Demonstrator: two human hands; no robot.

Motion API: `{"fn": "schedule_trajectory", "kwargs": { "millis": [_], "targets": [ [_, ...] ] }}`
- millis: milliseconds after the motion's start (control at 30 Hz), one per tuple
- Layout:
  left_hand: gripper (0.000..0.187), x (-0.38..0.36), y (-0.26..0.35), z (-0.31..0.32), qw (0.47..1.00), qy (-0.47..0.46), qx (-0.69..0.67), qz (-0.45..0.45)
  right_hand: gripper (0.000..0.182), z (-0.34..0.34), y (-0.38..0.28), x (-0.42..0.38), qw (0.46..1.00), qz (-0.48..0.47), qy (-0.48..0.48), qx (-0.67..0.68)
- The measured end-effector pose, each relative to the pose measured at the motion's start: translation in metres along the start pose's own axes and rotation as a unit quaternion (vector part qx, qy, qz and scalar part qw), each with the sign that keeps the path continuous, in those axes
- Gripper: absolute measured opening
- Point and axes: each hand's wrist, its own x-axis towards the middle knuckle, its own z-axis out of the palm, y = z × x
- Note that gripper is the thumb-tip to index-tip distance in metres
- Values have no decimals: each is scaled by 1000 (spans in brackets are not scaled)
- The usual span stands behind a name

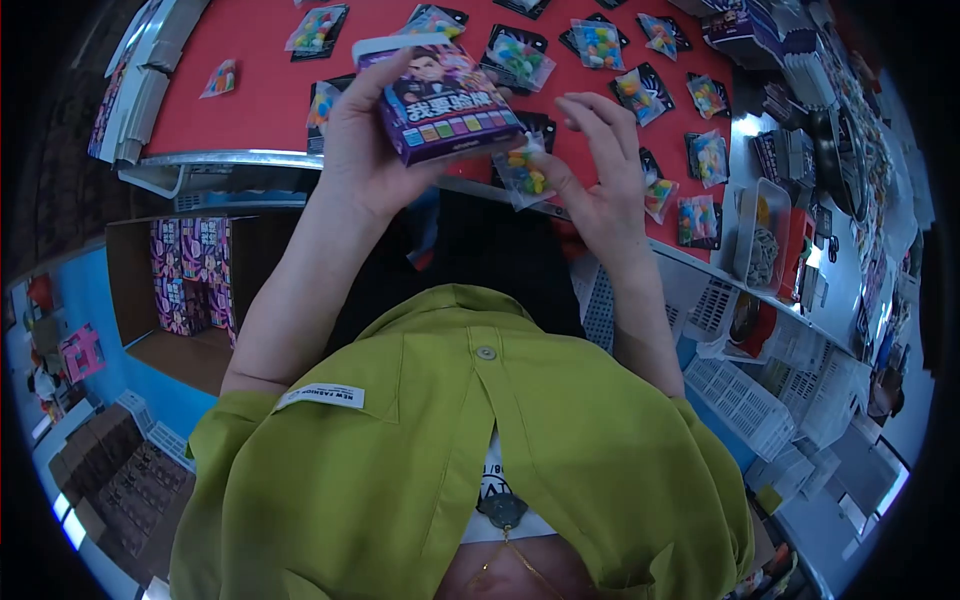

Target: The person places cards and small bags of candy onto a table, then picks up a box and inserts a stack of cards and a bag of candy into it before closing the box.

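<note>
My left hand (pixel 362 150) grips a purple printed box (pixel 445 100), tilted above the table's near edge, with the thumb along its side. A white edge shows at the box's far end. To the right, my right hand (pixel 607 195) has its fingers apart and curved, the thumb tip right at a clear bag of colourful candies (pixel 522 180). That bag lies on a black card, partly hidden beneath the box. Another candy bag (pixel 660 198) lies just right of my right wrist.
Several candy bags on black cards (pixel 600 45) are spread over the red tabletop (pixel 250 110). At left stand stacked flat boxes (pixel 150 90); below them a carton (pixel 180 350) holds more purple boxes. A clear bin (pixel 748 235) sits at the right.
</note>
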Motion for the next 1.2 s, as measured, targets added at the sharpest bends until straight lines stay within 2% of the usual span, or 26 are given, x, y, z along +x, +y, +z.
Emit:
{"fn": "schedule_trajectory", "kwargs": {
  "millis": [67,133,200,233,300,367,433,500,567,667,700,767,900,967,1000,1067,1100,1167,1200],
  "targets": [
    [60,-9,10,-9,997,2,9,77,44,-7,5,-2,961,-3,-192,-201],
    [58,-12,14,-15,997,-20,3,69,42,2,6,-12,954,32,-205,-215],
    [50,-20,12,-14,996,18,87,0,40,9,9,-18,947,64,-219,-228],
    [43,-24,6,-8,996,29,80,-19,38,12,9,-20,950,90,-207,-214],
    [40,-20,-8,-15,993,66,92,-40,35,19,13,-25,953,117,-195,-199],
    [37,-20,-16,-15,993,78,82,-42,34,25,22,-29,965,195,-132,-116],
    [36,-17,-19,-15,992,70,107,-3,35,27,20,-24,960,207,-148,-119],
    [36,-15,-17,-16,992,62,109,-6,37,25,19,-15,956,213,-164,-119],
    [37,-17,-15,-20,992,59,114,-7,44,22,18,-6,937,141,-213,-238],
    [41,-20,-15,-25,996,44,81,-3,52,24,30,1,922,90,-241,-288],
    [43,-21,-12,-26,997,39,74,0,52,23,30,6,922,91,-240,-289],
    [49,-24,-6,-26,998,5,63,2,56,20,29,16,899,174,-315,-250],
    [53,-23,-2,-30,996,-23,81,19,54,19,31,18,905,176,-304,-241],
    [53,-20,-3,-29,993,-32,112,12,51,13,31,18,908,275,-312,-54],
    [53,-19,-3,-29,993,-31,111,14,51,10,33,14,907,274,-314,-54],
    [48,-15,-4,-29,989,21,147,-16,54,4,39,7,948,240,-189,88],
    [48,-12,-4,-29,989,22,146,-13,54,-3,39,9,947,255,-130,143],
    [46,-4,-7,-24,988,10,142,-66,52,-19,26,24,931,274,-9,242],
    [42,-2,-11,-17,981,39,168,-89,52,-24,20,35,932,273,-5,240]
  ]
}}
